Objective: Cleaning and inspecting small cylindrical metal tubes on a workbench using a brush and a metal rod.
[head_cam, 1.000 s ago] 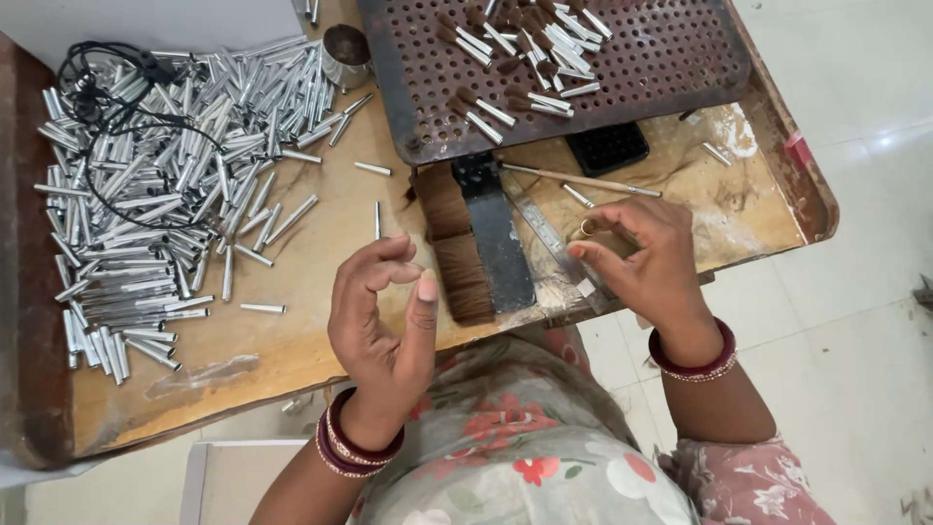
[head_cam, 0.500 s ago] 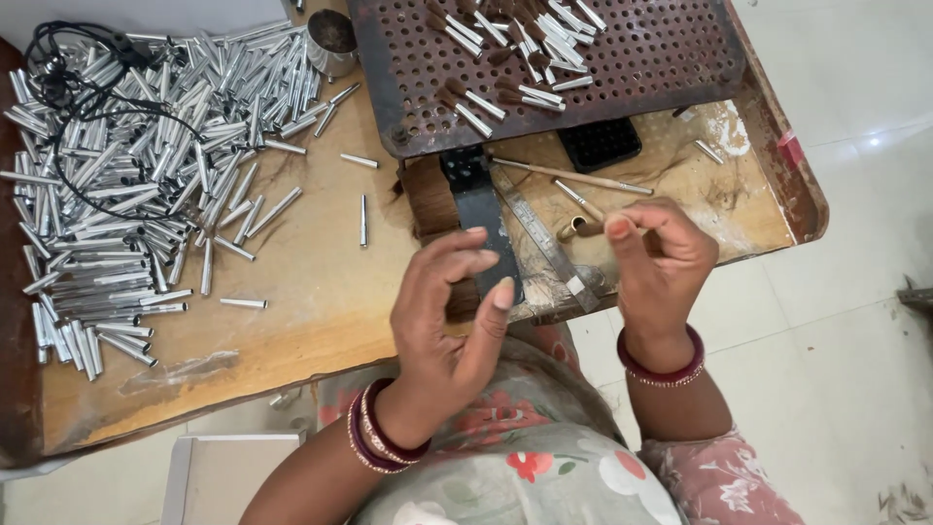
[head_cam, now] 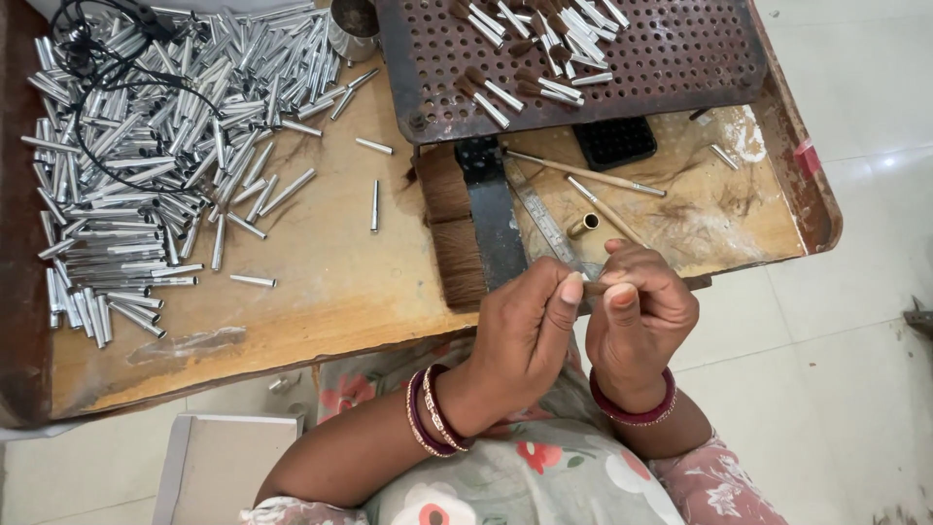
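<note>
My left hand (head_cam: 525, 331) and my right hand (head_cam: 641, 311) meet just off the near edge of the wooden table (head_cam: 330, 282). Their fingertips pinch a small brown tuft (head_cam: 595, 288) between them; most of it is hidden by the fingers. Just beyond the hands lie a flat bundle of brown hair (head_cam: 452, 228), a dark metal bar (head_cam: 491, 209), a steel ruler (head_cam: 544, 224) and a small brass tube (head_cam: 583, 226). Both wrists wear bangles.
A big pile of silver metal tubes (head_cam: 146, 165) with a black cable (head_cam: 107, 87) over it fills the table's left. At the back are a perforated metal tray (head_cam: 680, 58) holding several tubes with hair tips, a metal cup (head_cam: 352, 24), thin wooden sticks (head_cam: 583, 175) and a black block (head_cam: 612, 141). A white box (head_cam: 224, 467) is below.
My left hand has moved right, from open in front of me to meeting my right hand. Both now pinch the small tuft my right fingers held.
</note>
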